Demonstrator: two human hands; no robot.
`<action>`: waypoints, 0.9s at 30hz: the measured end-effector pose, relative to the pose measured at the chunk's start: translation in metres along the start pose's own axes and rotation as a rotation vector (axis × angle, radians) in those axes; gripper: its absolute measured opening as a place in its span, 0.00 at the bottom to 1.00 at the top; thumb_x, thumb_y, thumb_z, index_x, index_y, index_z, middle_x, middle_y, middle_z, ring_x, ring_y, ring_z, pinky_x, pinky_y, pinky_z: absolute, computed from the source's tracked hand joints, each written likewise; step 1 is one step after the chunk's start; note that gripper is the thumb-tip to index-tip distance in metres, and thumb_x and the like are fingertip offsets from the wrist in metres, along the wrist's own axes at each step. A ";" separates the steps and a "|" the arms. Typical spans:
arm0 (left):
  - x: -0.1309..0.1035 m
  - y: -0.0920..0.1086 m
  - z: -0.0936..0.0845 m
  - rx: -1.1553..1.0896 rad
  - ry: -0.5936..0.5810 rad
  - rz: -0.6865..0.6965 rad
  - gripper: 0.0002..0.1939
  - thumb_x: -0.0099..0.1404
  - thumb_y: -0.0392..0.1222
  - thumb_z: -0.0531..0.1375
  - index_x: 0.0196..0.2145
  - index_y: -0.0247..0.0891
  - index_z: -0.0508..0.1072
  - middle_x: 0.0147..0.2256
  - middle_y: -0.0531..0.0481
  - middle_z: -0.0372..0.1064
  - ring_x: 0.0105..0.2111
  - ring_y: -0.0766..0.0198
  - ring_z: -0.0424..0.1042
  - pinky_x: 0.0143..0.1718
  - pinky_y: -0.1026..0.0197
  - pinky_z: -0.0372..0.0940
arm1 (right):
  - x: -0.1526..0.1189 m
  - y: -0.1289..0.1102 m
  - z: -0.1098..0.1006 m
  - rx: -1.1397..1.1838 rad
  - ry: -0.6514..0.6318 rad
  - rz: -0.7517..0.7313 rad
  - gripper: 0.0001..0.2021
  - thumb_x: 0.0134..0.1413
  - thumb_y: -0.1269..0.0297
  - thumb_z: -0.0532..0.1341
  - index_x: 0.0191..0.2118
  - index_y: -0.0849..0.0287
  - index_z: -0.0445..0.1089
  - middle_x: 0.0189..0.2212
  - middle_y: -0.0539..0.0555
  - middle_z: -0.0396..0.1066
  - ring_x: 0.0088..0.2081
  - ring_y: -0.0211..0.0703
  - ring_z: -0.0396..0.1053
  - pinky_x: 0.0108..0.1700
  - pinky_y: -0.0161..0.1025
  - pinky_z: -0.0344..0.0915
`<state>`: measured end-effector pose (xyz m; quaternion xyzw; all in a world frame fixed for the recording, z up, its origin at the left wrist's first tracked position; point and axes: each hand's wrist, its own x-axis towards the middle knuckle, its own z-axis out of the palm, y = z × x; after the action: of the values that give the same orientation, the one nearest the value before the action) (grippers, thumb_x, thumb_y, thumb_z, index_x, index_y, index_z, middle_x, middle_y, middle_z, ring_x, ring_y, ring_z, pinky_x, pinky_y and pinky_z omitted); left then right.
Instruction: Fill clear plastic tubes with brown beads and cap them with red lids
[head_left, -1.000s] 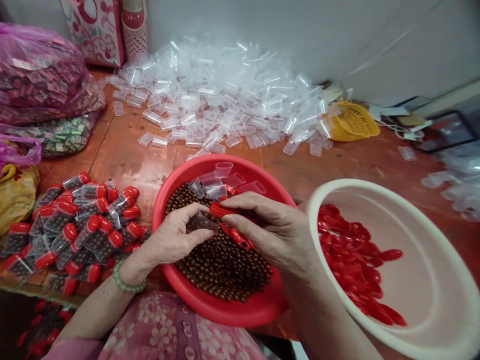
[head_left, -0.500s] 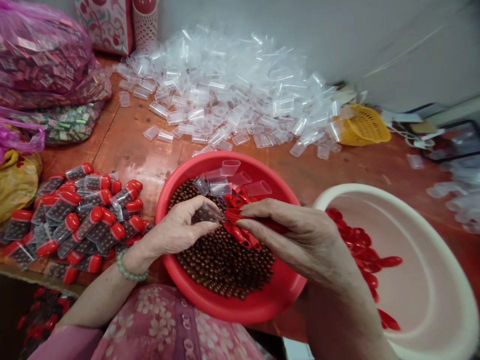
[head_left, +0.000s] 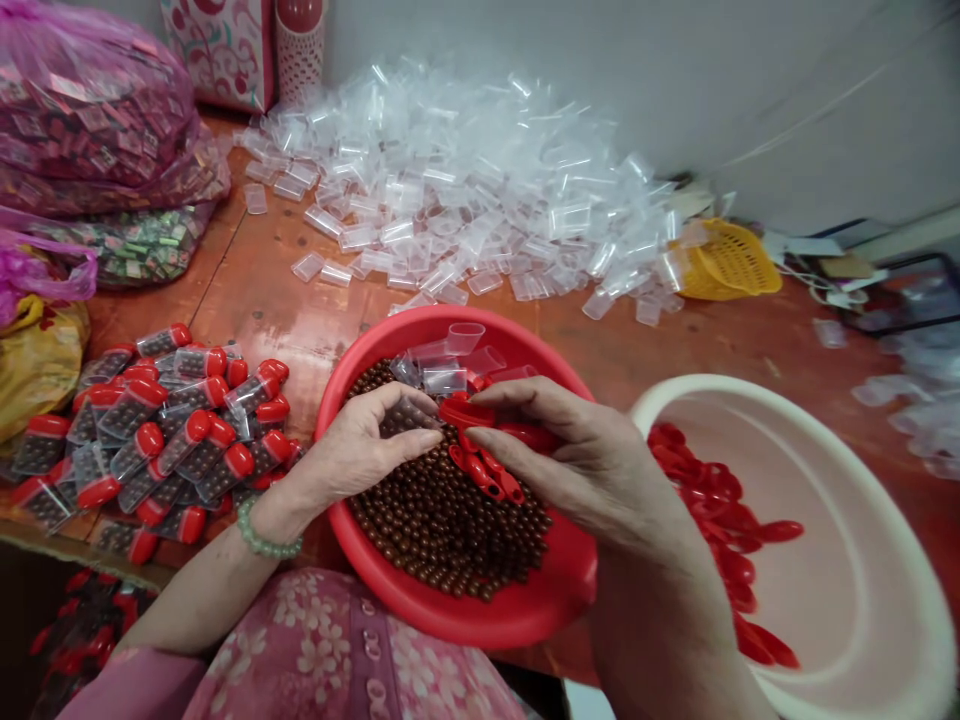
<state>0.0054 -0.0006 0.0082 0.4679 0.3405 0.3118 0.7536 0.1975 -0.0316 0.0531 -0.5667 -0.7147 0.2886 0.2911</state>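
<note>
My left hand (head_left: 379, 435) is closed on a clear plastic case (head_left: 409, 415) with brown balls in it, held between thumb and fingers. A red cap (head_left: 463, 410) sits at the case's open end, pinched by the thumb and index finger of my right hand (head_left: 559, 450). Whether the cap is seated cannot be made out. Below both hands stands a red basin (head_left: 517, 625) holding many brown balls (head_left: 442, 530). Empty clear cases (head_left: 465, 340) and several red pieces (head_left: 487, 475) lie on top of the balls.
Filled cases with red caps (head_left: 180, 430) are piled at the left. A heap of clear cases (head_left: 465, 190) spreads along the wall. At the right, a cream basin (head_left: 832, 590) holds red caps (head_left: 712, 490). Behind it lies a yellow basket (head_left: 727, 260); purple bags (head_left: 97, 110) stand back left.
My right hand has moved slightly left and up, bringing the red cap against the end of the case. My left hand stays nearly in place, still holding the case.
</note>
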 end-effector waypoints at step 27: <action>0.005 -0.008 0.003 -0.102 0.188 0.048 0.08 0.58 0.30 0.61 0.36 0.36 0.67 0.31 0.55 0.67 0.32 0.70 0.67 0.40 0.65 0.62 | -0.005 -0.001 0.097 0.264 0.380 0.142 0.11 0.63 0.57 0.53 0.47 0.54 0.63 0.37 0.52 0.67 0.38 0.42 0.67 0.41 0.42 0.66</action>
<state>0.0122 -0.0011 0.0003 0.4056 0.3821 0.3893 0.7335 0.1257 -0.0447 -0.0114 -0.6166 -0.5617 0.2873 0.4710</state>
